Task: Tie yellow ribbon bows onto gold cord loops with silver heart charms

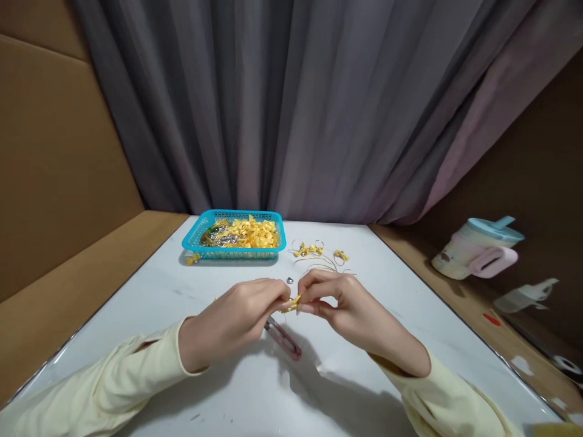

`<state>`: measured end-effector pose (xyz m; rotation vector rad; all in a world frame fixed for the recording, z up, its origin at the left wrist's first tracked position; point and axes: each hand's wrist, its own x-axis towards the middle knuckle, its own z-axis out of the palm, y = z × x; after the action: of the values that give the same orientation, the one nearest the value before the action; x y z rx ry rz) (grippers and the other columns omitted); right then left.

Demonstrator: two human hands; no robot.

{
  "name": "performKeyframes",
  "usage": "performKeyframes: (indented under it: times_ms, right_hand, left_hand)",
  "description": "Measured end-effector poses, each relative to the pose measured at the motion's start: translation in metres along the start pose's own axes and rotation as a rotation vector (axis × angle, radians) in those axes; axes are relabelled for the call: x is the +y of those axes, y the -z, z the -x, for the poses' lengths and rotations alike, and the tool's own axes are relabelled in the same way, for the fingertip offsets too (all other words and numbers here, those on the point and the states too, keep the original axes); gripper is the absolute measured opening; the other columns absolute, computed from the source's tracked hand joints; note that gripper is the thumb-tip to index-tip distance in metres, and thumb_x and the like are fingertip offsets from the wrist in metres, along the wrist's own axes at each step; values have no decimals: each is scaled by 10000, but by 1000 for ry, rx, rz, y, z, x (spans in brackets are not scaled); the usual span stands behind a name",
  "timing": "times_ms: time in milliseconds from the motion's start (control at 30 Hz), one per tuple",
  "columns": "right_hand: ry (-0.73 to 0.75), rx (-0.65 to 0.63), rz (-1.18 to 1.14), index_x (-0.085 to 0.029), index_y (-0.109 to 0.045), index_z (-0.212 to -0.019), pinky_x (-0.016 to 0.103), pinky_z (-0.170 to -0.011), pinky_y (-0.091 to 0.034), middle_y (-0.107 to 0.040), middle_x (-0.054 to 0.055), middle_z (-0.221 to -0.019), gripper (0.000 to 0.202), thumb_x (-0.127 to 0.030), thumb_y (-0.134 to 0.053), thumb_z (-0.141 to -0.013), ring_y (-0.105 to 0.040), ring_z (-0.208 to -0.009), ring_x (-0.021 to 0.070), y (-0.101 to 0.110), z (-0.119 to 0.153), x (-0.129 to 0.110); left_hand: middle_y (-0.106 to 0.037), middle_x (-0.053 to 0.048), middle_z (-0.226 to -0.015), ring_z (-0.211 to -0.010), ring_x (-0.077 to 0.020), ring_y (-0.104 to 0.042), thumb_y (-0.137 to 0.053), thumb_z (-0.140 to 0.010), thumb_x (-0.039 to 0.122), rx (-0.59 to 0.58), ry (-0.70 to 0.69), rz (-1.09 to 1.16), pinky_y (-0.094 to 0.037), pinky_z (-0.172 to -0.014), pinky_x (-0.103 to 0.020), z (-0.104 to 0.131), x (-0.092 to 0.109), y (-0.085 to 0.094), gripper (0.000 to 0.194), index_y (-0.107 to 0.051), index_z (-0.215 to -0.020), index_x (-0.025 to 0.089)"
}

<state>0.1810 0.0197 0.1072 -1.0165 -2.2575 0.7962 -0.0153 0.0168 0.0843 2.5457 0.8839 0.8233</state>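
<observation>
My left hand (243,308) and my right hand (353,309) meet over the middle of the white table. Between their pinched fingertips is a small yellow ribbon bow (292,304), partly covered by the fingers; a thin thread or cord hangs below it. Under my left hand lies a tool with a reddish handle (286,343), its front end hidden. Just beyond my fingers sits a small shiny silver piece (290,280). Farther back on the table are several yellow bows with looped cords (315,249) and some loose thin golden cords (321,264).
A turquoise basket (232,254) at the back holds many yellow bows, silver pieces and gold cords. One bow (193,259) lies by its front left corner. At right stand a lidded cup (464,252) and a translucent bottle (517,299). Cardboard (59,152) and a grey curtain (273,109) surround the table.
</observation>
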Motion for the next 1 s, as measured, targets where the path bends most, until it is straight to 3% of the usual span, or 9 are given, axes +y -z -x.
performKeyframes:
  times_ms: [100,233,333,533,667,800,900,1000]
  right_hand:
    - [-1,37,8,-133,-676,-698,235,-659,-419,-612,31,-781,189,14,-578,-764,-562,-713,123,1,0,-4]
    - [-28,72,6,-127,-665,-671,247,-666,-418,-621,37,-786,197,22,-572,-758,-563,-709,128,3,1,-8]
    - [-47,103,13,-123,-646,-642,251,-670,-415,-623,32,-779,206,30,-564,-753,-557,-704,127,5,4,-12]
    - [-72,156,53,-118,-633,-617,250,-660,-408,-615,13,-758,235,71,-532,-713,-537,-676,113,4,7,-16]
    - [-96,179,46,-118,-603,-569,246,-643,-405,-606,7,-750,233,65,-531,-694,-532,-664,108,4,7,-16]
    - [-115,160,24,-117,-573,-529,244,-626,-404,-591,1,-723,232,62,-537,-671,-528,-647,109,6,8,-18]
    - [-116,155,32,-113,-591,-552,248,-616,-401,-590,1,-722,229,84,-524,-648,-523,-640,110,6,10,-20]
    - [-94,171,44,-110,-601,-565,251,-599,-397,-585,2,-714,219,83,-525,-633,-515,-624,111,5,12,-20]
  left_hand:
    - [-542,22,-730,-615,-109,-489,-368,-941,228,70,134,133,-374,-578,-221,-3,3,1,156,-479,-841,185]
    - [-568,13,-799,-718,-132,-527,-426,-920,360,23,261,208,-389,-585,-221,-7,5,1,202,-515,-845,195]
    - [-553,9,-800,-769,-146,-511,-436,-921,342,20,206,138,-387,-628,-237,-10,5,-2,202,-531,-820,194]
    - [-535,7,-718,-724,-147,-466,-368,-952,188,129,22,-9,-370,-678,-276,-13,7,-10,231,-506,-768,180]
    - [-581,-34,-782,-807,-191,-475,-475,-916,208,182,-134,-209,-374,-708,-322,-9,7,-11,75,-528,-902,157]
    - [-595,-58,-812,-835,-196,-499,-553,-874,170,196,-236,-302,-390,-697,-314,-7,3,-11,111,-523,-971,127]
    - [-595,-49,-805,-812,-179,-508,-537,-873,108,216,-247,-261,-394,-694,-305,-7,3,-12,66,-528,-933,135]
    - [-582,-29,-821,-793,-155,-511,-535,-877,115,216,-161,-128,-404,-704,-285,-6,6,-14,71,-534,-931,160]
